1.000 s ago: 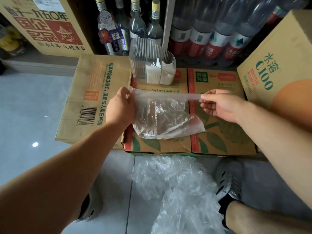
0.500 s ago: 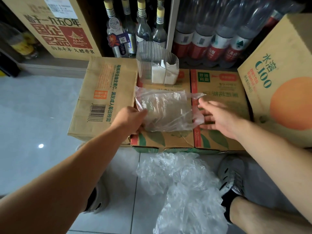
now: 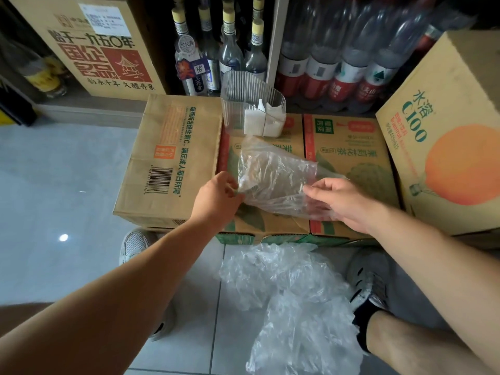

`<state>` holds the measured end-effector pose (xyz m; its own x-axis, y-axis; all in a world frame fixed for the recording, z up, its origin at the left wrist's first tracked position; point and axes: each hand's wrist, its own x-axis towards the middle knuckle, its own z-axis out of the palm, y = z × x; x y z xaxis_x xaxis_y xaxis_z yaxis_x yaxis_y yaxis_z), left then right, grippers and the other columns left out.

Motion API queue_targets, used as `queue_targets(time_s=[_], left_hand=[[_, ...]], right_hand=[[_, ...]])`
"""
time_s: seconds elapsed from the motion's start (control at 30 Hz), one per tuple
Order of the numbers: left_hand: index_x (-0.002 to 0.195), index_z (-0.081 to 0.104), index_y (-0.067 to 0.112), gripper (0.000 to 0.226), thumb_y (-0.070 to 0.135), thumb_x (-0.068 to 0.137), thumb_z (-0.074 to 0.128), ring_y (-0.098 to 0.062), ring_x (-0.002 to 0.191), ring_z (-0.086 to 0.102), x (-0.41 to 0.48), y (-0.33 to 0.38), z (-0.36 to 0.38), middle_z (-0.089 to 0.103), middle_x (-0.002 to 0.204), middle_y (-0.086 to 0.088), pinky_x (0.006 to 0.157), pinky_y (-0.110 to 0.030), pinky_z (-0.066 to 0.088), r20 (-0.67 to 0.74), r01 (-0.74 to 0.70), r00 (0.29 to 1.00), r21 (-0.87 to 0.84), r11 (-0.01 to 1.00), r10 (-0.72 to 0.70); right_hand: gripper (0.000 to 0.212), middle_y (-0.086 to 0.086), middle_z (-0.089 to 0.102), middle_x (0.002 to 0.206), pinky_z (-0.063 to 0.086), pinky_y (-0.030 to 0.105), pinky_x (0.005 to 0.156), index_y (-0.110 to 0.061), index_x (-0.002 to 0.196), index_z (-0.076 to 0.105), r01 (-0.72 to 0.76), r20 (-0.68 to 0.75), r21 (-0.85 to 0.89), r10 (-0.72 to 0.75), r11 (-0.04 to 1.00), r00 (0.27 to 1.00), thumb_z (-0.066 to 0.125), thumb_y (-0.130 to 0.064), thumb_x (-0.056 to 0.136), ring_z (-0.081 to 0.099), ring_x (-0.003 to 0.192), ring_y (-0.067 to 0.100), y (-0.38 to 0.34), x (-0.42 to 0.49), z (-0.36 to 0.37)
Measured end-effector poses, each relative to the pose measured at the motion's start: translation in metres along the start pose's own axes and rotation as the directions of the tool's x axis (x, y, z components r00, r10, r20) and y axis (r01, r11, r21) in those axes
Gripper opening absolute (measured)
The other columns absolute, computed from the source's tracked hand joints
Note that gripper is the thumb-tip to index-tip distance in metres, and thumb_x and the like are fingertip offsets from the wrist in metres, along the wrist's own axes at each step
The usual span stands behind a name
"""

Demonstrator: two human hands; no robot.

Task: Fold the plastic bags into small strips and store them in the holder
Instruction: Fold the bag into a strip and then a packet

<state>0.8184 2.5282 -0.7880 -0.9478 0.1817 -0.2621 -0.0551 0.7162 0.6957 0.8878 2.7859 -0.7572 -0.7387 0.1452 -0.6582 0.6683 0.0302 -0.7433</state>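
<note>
A clear plastic bag (image 3: 273, 174) lies partly lifted over the green-printed carton (image 3: 351, 147). My left hand (image 3: 216, 196) pinches the bag's near left edge. My right hand (image 3: 341, 198) holds its near right edge between thumb and fingers, and the bag's far end tilts up toward the holder. The holder (image 3: 249, 96) is a clear ribbed plastic container standing at the carton's far edge. Folded white strips (image 3: 262, 120) stand inside it on the right side.
A heap of crumpled clear bags (image 3: 292, 299) lies on the tiled floor between my shoes. A brown carton (image 3: 167, 158) sits to the left, an orange-printed carton (image 3: 454, 136) to the right. Glass bottles (image 3: 216, 52) and shrink-wrapped water bottles (image 3: 346, 55) stand behind.
The bag was stretched taut in the air, then laid flat on the carton. Now both hands have taken its near edge and are lifting it off the carton.
</note>
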Motion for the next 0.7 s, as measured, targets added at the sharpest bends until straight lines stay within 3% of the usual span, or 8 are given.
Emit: queue_targets(time_s=[0.07, 0.13, 0.2, 0.33, 0.43, 0.53, 0.6, 0.7], left_hand=[[0.106, 0.062, 0.027, 0.026, 0.030, 0.086, 0.079, -0.012, 0.079, 0.065, 0.003, -0.003, 0.001, 0.071, 0.096, 0.002, 0.069, -0.030, 0.056, -0.003, 0.000, 1.000, -0.049, 0.999, 0.000], [0.125, 0.058, 0.030, 0.052, 0.040, 0.081, 0.084, -0.008, 0.082, 0.063, 0.005, -0.003, 0.002, 0.065, 0.104, 0.007, 0.075, -0.030, 0.055, -0.007, -0.064, 0.998, -0.017, 0.998, 0.064], [0.134, 0.054, 0.032, 0.065, 0.043, 0.079, 0.085, -0.002, 0.081, 0.061, 0.007, -0.002, 0.003, 0.057, 0.113, 0.006, 0.078, -0.030, 0.055, -0.002, -0.144, 0.990, 0.040, 0.989, 0.144], [0.124, 0.063, 0.031, 0.044, 0.036, 0.084, 0.081, -0.008, 0.079, 0.064, 0.013, 0.002, 0.008, 0.061, 0.109, 0.005, 0.074, -0.031, 0.057, -0.001, -0.231, 0.973, 0.120, 0.966, 0.233], [0.104, 0.072, 0.024, 0.015, 0.023, 0.089, 0.073, -0.014, 0.076, 0.067, 0.016, 0.005, 0.011, 0.069, 0.093, 0.005, 0.068, -0.027, 0.055, -0.017, -0.237, 0.971, 0.104, 0.966, 0.240], [0.093, 0.072, 0.022, 0.015, 0.008, 0.092, 0.068, -0.015, 0.064, 0.072, 0.018, 0.008, 0.005, 0.073, 0.086, 0.001, 0.059, -0.028, 0.060, -0.044, -0.072, 0.997, -0.158, 0.985, 0.066], [0.089, 0.070, 0.021, 0.020, 0.002, 0.093, 0.068, -0.017, 0.063, 0.075, 0.019, 0.010, -0.004, 0.074, 0.087, -0.006, 0.057, -0.027, 0.061, -0.030, 0.063, 0.996, -0.392, 0.918, -0.081], [0.090, 0.069, 0.015, 0.020, -0.005, 0.090, 0.068, -0.023, 0.068, 0.076, 0.021, 0.010, -0.015, 0.074, 0.078, -0.007, 0.071, -0.037, 0.064, -0.007, 0.162, 0.977, -0.623, 0.765, -0.213]], right_hand=[[0.021, 0.007, 0.074, 0.091, 0.062, 0.041, 0.080, -0.005, 0.106, 0.064, -0.035, 0.029, -0.037, 0.036, 0.999, 0.999, 0.073, -0.015, 0.090, 0.071, 0.080, 0.020, 0.005, -0.001, -0.006], [0.016, 0.010, 0.073, 0.097, 0.060, 0.044, 0.085, -0.006, 0.106, 0.064, -0.038, 0.032, -0.039, 0.039, 0.999, 0.999, 0.070, -0.011, 0.092, 0.070, 0.083, 0.023, 0.009, -0.001, -0.009], [0.016, 0.010, 0.073, 0.096, 0.060, 0.042, 0.083, -0.007, 0.103, 0.065, -0.027, 0.040, -0.020, 0.028, 0.999, 0.999, 0.071, -0.012, 0.090, 0.069, 0.084, 0.024, 0.011, -0.001, -0.009], [0.041, 0.004, 0.075, 0.091, 0.062, 0.031, 0.069, -0.008, 0.104, 0.064, -0.039, 0.140, 0.023, 0.036, 0.999, 0.989, 0.081, -0.016, 0.068, 0.071, 0.081, 0.020, 0.010, -0.003, -0.009], [0.040, 0.009, 0.074, 0.096, 0.060, 0.027, 0.060, -0.005, 0.107, 0.061, -0.075, 0.156, -0.024, 0.078, 0.997, 0.985, 0.079, -0.003, 0.072, 0.072, 0.079, 0.019, 0.011, -0.004, -0.014], [0.021, 0.011, 0.071, 0.095, 0.052, 0.023, 0.051, -0.006, 0.106, 0.060, -0.104, 0.102, -0.028, 0.106, 0.994, 0.989, 0.070, 0.000, 0.088, 0.068, 0.072, 0.016, 0.012, -0.003, -0.023], [0.014, 0.008, 0.069, 0.088, 0.054, 0.024, 0.055, -0.008, 0.100, 0.060, -0.097, 0.081, 0.047, 0.093, 0.994, 0.992, 0.068, -0.001, 0.091, 0.066, 0.071, 0.015, 0.011, -0.001, -0.030], [0.013, 0.009, 0.065, 0.085, 0.056, 0.025, 0.059, -0.008, 0.096, 0.060, -0.075, 0.064, 0.059, 0.072, 0.995, 0.995, 0.065, 0.003, 0.092, 0.064, 0.071, 0.015, 0.008, -0.001, -0.038]])
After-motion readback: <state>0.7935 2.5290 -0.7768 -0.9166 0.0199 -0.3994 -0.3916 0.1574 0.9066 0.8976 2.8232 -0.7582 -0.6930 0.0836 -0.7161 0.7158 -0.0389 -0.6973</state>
